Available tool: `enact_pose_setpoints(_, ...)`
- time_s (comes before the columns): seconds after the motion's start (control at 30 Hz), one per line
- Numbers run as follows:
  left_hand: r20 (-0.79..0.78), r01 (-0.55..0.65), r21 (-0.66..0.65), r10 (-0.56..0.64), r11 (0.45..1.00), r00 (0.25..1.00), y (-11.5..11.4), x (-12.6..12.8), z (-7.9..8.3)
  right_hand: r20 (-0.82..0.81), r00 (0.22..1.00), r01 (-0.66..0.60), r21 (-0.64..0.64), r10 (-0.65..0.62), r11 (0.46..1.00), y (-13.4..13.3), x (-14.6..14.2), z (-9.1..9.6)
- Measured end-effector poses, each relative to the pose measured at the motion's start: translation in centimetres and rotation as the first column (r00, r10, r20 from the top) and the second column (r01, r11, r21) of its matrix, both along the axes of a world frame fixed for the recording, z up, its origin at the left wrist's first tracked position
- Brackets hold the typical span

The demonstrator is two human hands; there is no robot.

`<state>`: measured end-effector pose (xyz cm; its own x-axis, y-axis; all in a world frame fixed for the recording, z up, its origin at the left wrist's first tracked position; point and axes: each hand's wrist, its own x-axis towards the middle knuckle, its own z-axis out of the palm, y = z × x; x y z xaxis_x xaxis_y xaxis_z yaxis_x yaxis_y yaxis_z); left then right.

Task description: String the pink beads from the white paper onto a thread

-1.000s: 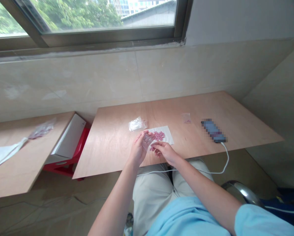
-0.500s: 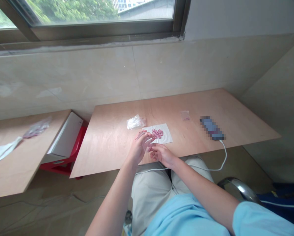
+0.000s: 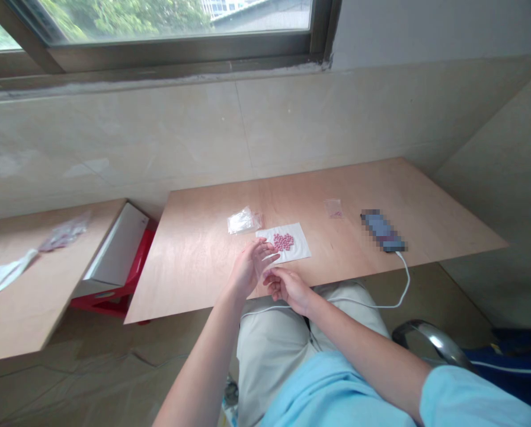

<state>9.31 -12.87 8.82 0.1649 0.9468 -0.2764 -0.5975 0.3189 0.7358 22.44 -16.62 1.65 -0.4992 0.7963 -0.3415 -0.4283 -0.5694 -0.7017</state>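
My left hand (image 3: 250, 267) is raised over the near edge of the plywood board (image 3: 358, 237), fingers spread, its fingertips beside a white paper sheet (image 3: 299, 252). Heaped on that sheet are several small pink beads (image 3: 284, 241). My right hand (image 3: 287, 286) hangs just below, fingers loosely curled, and whether they pinch anything small cannot be told. Above the sheet lies a crumpled clear plastic bag (image 3: 241, 221). A small clear bag (image 3: 333, 208) and a pixelated phone (image 3: 382, 230) with a white cable (image 3: 405, 284) lie to the right.
A lower wooden board (image 3: 56, 279) at the left holds a white cloth (image 3: 3, 274) and a plastic bag (image 3: 65, 232). A white box (image 3: 117, 246) and a red stool (image 3: 137, 261) stand in the gap. A wall rises behind the board. A chair's metal arm (image 3: 429, 341) shows at right.
Both hands have dropped slightly toward the board's near edge. My left fingers have spread, and the thin translucent piece seen earlier between my hands no longer shows.
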Motion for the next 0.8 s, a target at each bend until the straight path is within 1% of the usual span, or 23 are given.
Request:
enact_pose_setpoints(0.07,-0.032,-0.013,0.004,0.013,1.000,0.999,0.0,-0.1,0.1,0.099,0.994,-0.044,0.055,0.039,0.997,0.2,0.5,0.0)
enact_pose_setpoints(0.1,-0.057,-0.021,0.019,0.022,1.000,0.998,0.0,-0.1,0.1,0.173,0.984,-0.059,0.102,0.041,0.993,0.6,1.0,0.0)
enact_pose_setpoints(0.13,-0.089,-0.032,0.041,0.036,0.999,0.995,0.0,-0.2,0.2,0.264,0.964,-0.059,0.170,0.012,0.984,1.0,1.6,0.0)
enact_pose_setpoints(0.17,-0.130,-0.040,0.057,0.047,0.998,0.990,0.0,-0.3,0.2,0.369,0.928,-0.048,0.262,-0.054,0.964,1.7,2.3,0.1)
enact_pose_setpoints(0.2,-0.176,-0.040,0.062,0.051,0.997,0.983,0.0,-0.3,0.2,0.472,0.868,-0.037,0.370,-0.153,0.928,2.4,3.2,0.1)
enact_pose_setpoints(0.23,-0.223,-0.031,0.052,0.042,0.998,0.974,-0.1,-0.4,0.2,0.558,0.782,-0.040,0.488,-0.276,0.872,3.3,4.0,0.2)
enact_pose_setpoints(0.27,-0.267,-0.015,0.028,0.022,0.999,0.963,-0.2,-0.4,0.2,0.617,0.683,-0.071,0.589,-0.392,0.805,4.1,4.9,0.3)
enact_pose_setpoints(0.3,-0.302,0.004,-0.002,-0.005,1.000,0.953,-0.3,-0.5,0.2,0.651,0.589,-0.122,0.657,-0.478,0.744,5.0,5.6,0.4)
enact_pose_setpoints(0.33,-0.324,0.025,-0.029,-0.033,0.999,0.945,-0.4,-0.5,0.1,0.678,0.506,-0.184,0.688,-0.533,0.702,5.8,6.2,0.5)
enact_pose_setpoints(0.37,-0.338,0.040,-0.044,-0.053,0.998,0.940,-0.5,-0.5,0.1,0.705,0.433,-0.249,0.693,-0.562,0.677,6.4,6.6,0.5)
enact_pose_setpoints(0.43,-0.350,0.051,-0.048,-0.065,0.998,0.934,-0.6,-0.4,0.0,0.758,0.320,-0.365,0.652,-0.568,0.665,7.4,7.0,0.6)
enact_pose_setpoints(0.5,-0.357,0.054,-0.040,-0.065,0.998,0.932,-0.6,-0.4,-0.1,0.795,0.245,-0.446,0.601,-0.556,0.663,7.7,6.9,0.6)
enact_pose_setpoints(0.6,-0.357,0.050,-0.014,-0.052,0.999,0.932,-0.5,-0.5,-0.5,0.814,0.194,-0.498,0.563,-0.548,0.660,7.7,6.2,0.6)
enact_pose_setpoints(0.67,-0.356,0.048,0.008,-0.042,0.999,0.934,-0.3,-0.6,-0.9,0.825,0.173,-0.500,0.544,-0.538,0.674,7.7,5.8,0.6)
enact_pose_setpoints(0.73,-0.353,0.049,0.026,-0.036,0.998,0.935,-0.3,-0.6,-1.2,0.837,0.162,-0.493,0.528,-0.523,0.692,7.6,5.6,0.6)
enact_pose_setpoints(0.8,-0.353,0.051,0.035,-0.035,0.998,0.935,-0.2,-0.7,-1.3,0.841,0.171,-0.486,0.525,-0.514,0.698,7.7,5.5,0.6)
